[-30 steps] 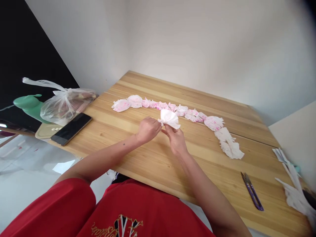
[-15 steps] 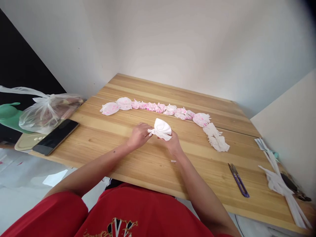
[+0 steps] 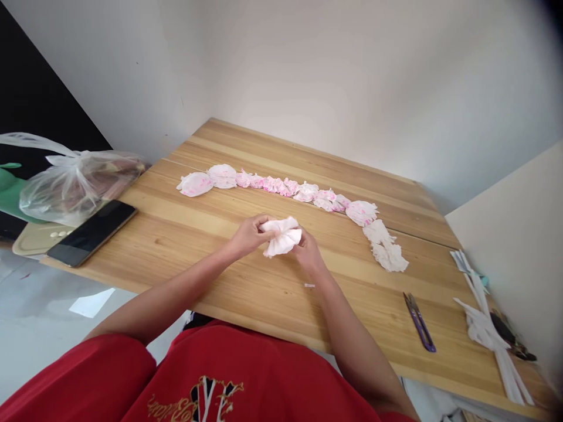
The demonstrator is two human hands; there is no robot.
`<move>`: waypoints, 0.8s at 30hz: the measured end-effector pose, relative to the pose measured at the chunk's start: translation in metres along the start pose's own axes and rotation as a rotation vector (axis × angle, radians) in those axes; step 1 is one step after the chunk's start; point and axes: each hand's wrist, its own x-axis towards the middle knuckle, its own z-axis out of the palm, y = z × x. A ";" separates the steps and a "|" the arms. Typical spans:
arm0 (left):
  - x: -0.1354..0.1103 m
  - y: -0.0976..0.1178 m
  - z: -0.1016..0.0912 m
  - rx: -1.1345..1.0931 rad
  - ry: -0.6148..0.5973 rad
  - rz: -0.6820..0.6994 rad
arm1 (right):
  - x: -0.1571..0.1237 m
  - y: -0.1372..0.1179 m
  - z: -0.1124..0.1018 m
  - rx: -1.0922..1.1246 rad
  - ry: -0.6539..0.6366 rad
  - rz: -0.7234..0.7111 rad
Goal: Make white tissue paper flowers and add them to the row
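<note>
A: Head view, hands?
B: Left hand (image 3: pixel 248 234) & right hand (image 3: pixel 308 253) both pinched on 1 white tissue bundle (image 3: pixel 284 235), just above the worktop (image 3: pixel 246 293), approx centre.
A: Tip?
B: I'd keep the gathered middle tight and spread the pleats gently; thin paper prob tears.
A: Counts?
B: Row of pink-stained tissue pieces (image 3: pixel 281 186) at 12 o'clock: approx a dozen, can't split exactly. 1 snips (image 3: pixel 419 321) at 4, 1 phone (image 3: pixel 90 232) at 9, 1 plastic bag (image 3: pixel 74 181) at 10.
</note>
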 end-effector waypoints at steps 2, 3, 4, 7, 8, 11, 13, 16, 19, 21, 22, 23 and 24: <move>0.000 -0.005 0.001 -0.020 0.129 -0.011 | 0.000 -0.001 0.003 0.088 0.048 0.033; 0.000 -0.007 0.001 -0.040 0.183 -0.016 | 0.000 -0.001 0.004 0.134 0.060 0.055; 0.000 -0.009 0.001 -0.061 0.230 -0.014 | -0.001 -0.002 0.004 0.173 0.066 0.075; 0.002 -0.013 0.000 -0.111 0.317 0.032 | -0.003 -0.004 0.005 0.223 0.056 0.083; 0.002 -0.015 0.000 -0.118 0.329 0.053 | -0.003 -0.004 0.006 0.213 0.045 0.073; 0.001 -0.024 0.003 -0.052 0.345 0.109 | -0.006 -0.005 0.010 0.133 0.014 0.033; -0.001 -0.030 0.006 0.050 0.338 0.139 | -0.007 -0.004 0.013 0.053 0.028 0.011; -0.005 -0.032 0.010 0.151 0.278 0.160 | -0.008 -0.003 0.016 -0.063 0.090 -0.002; -0.010 -0.027 0.012 0.173 0.189 0.164 | -0.009 -0.004 0.017 -0.101 0.131 0.000; -0.012 -0.022 0.012 0.166 0.136 0.165 | -0.009 -0.006 0.016 -0.112 0.139 -0.014; -0.012 -0.020 0.012 0.158 0.117 0.164 | -0.010 -0.007 0.016 -0.120 0.138 -0.027; -0.013 -0.019 0.012 0.154 0.105 0.163 | -0.011 -0.008 0.016 -0.127 0.135 -0.040; -0.012 -0.019 0.012 0.155 0.098 0.162 | -0.012 -0.009 0.016 -0.129 0.131 -0.054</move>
